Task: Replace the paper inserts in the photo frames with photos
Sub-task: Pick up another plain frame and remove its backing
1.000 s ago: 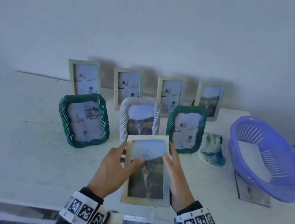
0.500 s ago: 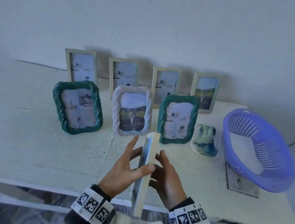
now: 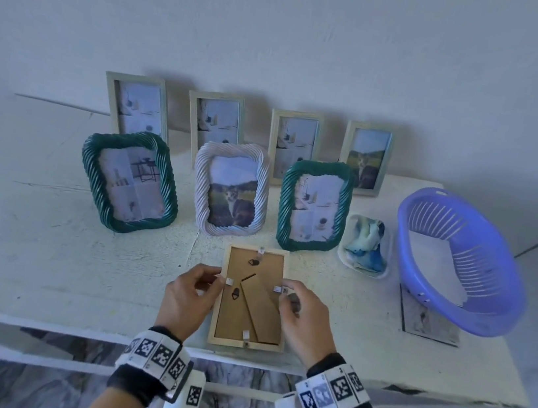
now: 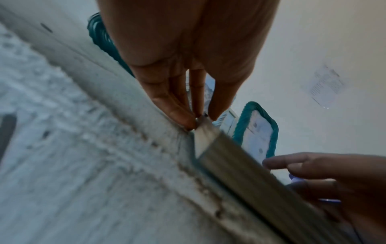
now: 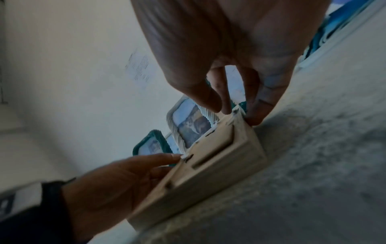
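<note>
A light wooden photo frame (image 3: 248, 301) lies face down near the table's front edge, its brown backing, folded stand and small white tabs showing. My left hand (image 3: 219, 279) pinches the frame's left edge by a tab, and the left wrist view shows its fingertips (image 4: 188, 121) closed on the frame's rim (image 4: 229, 163). My right hand (image 3: 284, 291) pinches the right edge by the opposite tab. In the right wrist view its fingertips (image 5: 253, 118) grip the frame (image 5: 208, 165) at a corner. The picture side is hidden.
Behind stand a green rope frame (image 3: 129, 180), a white rope frame (image 3: 230, 188) with a cat photo, another green one (image 3: 314, 205), and several wooden frames (image 3: 136, 105) along the wall. At right are a dish (image 3: 366, 245), a purple basket (image 3: 460, 261) and loose photos (image 3: 427, 321).
The frame went from picture side up, through standing on edge, to lying face down on the table. Both hands now pinch its side edges.
</note>
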